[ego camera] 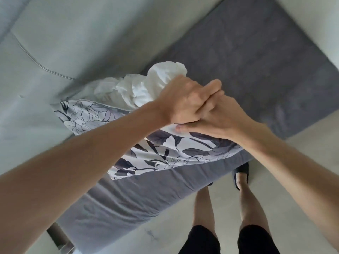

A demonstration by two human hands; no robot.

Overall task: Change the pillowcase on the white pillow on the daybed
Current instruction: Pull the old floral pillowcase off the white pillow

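A pillow in a floral grey-and-white pillowcase (165,153) lies on the grey daybed mattress (247,61) near its front edge. Crumpled white fabric (146,85) bunches at the pillow's far end, where the floral case opens. My left hand (181,101) is closed around this white fabric. My right hand (218,116) presses against the left one, its thumb on the white cloth at the floral case's edge. Both hands overlap, so the fingers underneath are hidden.
The daybed stands against a pale wall (55,43) with a thin cable (36,61) running along it. My legs (223,208) and dark slippers stand on the light floor (302,153) beside the mattress edge. A metal bed leg (58,237) shows at lower left.
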